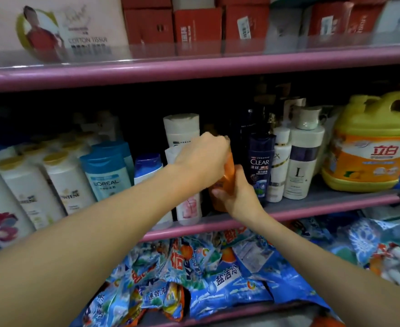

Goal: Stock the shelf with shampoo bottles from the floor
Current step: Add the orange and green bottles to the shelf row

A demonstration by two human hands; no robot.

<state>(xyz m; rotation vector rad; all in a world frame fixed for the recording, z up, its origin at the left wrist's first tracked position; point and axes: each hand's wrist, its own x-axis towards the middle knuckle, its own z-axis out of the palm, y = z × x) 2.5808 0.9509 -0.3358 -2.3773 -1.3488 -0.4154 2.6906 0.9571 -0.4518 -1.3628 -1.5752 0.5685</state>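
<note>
The shelf is a pink-edged rack, its middle tier crowded with bottles: white ones at the left, a dark Clear bottle and pale pump bottles to the right, and a big yellow jug at the far right. Bags of detergent fill the tier below.

The orange bottle stands at the front edge of the middle tier, in the gap between a pink-and-white bottle and the Clear bottle, and looks slightly tilted. It is probably rigid plastic with a smooth, somewhat slippery skin, moderately heavy if full, and not fragile; the waist and the base are the sensible places to hold it.

The left hand curls over its upper part from above, hiding the cap. The right hand wraps its lower body, thumb across the front, fingers closed round it.
</note>
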